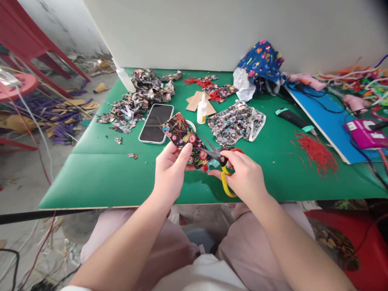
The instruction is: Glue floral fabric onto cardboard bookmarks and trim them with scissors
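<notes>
Between the thumb and fingers of my left hand point(172, 171) is a dark floral fabric piece point(185, 136), raised a little above the green table point(115, 178). My right hand point(247, 173) grips a pair of scissors point(224, 167) with yellow handle coating. The scissor blades are parted and point at the right edge of the fabric; whether they touch it I cannot tell. A bit of red thread point(205, 167) shows at the fabric's lower corner. Just behind stand a small white bottle point(201, 111) and a phone point(156, 123) lying flat.
Crumpled fabric scraps point(142, 95) lie at the back left beside a white squeeze bottle point(125, 79). Pleated floral fabric point(236, 123) is behind my right hand. Farther right are a black-and-teal cutter point(294, 119), tangled red thread point(317, 153) and a blue board point(321, 121).
</notes>
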Demonstrator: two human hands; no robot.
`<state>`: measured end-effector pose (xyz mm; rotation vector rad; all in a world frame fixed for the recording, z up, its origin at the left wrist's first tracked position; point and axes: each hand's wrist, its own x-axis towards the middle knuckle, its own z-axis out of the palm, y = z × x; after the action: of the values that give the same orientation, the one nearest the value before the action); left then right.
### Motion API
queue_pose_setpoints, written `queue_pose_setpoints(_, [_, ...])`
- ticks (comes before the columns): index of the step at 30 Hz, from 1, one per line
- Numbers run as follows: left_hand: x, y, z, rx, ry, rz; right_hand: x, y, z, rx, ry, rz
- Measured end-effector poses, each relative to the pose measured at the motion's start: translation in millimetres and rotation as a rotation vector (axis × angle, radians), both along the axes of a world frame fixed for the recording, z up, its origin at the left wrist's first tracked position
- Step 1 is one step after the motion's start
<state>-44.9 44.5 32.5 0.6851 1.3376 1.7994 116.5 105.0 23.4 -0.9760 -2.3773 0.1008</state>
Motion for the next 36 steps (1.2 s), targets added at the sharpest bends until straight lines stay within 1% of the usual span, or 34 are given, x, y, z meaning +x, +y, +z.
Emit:
queue_pose_setpoints(4, [2.0,0.1,-1.6,-0.019,0.009,-0.006,-0.5,-2.4,1.3,0.070,-0.023,-0.083])
queue_pose_setpoints(8, [3.2,0.4,-2.7,-0.027,-0.004,-0.025,0.1,-3.0,1.9,0.110,-0.034,-0.082])
queue_pose_setpoints(14, [3.8,0.2,-2.7,-0.056,-0.037,-0.075,1.6,-2.7,-0.2,0.121,-0.046,-0.095])
queue_pose_setpoints(31, [5.7,1.1,-4.0,-0.062,-0.032,-0.072,0.9,-3.5,1.8,0.164,-0.118,-0.161])
queue_pose_setpoints(36, [6.0,1.0,-4.0,-0.072,-0.038,-0.080,0.8,-2.6,-0.2,0.184,-0.113,-0.172])
